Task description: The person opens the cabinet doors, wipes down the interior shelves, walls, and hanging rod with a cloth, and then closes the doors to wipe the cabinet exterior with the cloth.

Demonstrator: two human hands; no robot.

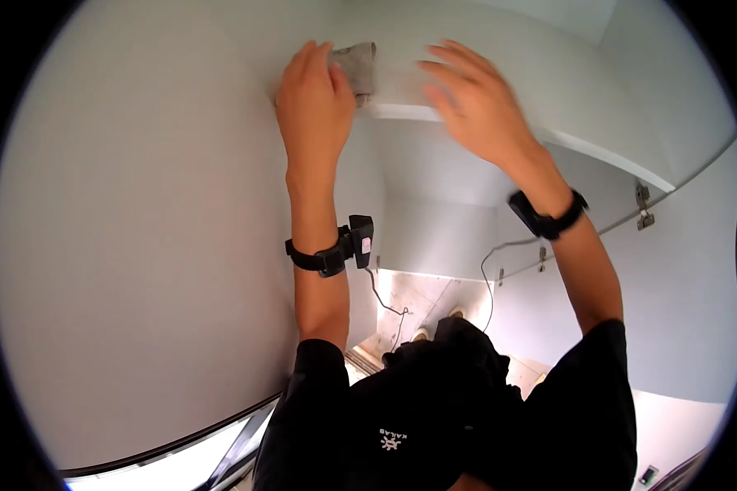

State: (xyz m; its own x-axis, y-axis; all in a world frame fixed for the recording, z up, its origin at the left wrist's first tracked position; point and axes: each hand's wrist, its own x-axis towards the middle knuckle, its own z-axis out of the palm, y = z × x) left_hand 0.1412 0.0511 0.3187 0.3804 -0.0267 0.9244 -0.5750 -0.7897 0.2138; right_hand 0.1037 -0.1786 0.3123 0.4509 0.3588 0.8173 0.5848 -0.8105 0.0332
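My left hand (313,102) is at the left end of a white cabinet shelf (413,112), close to the side panel. Its fingers and thumb are bent over a grey cloth (359,69), which shows to the right of the hand; the rest of the cloth is hidden behind it. To the right, my right hand (477,102) hovers over the shelf with fingers spread and nothing in it. Its fingertips are smeared by motion. Each wrist wears a black strapped device, the left device (359,241) and the right device (540,217), each with a cable.
A tall pale panel (139,229) fills the left side, close to my left arm. Cabinet doors (630,311) with metal hinges (645,209) stand at the right. Below the shelf lies an inner compartment (442,172). My feet are on a tiled floor (418,299).
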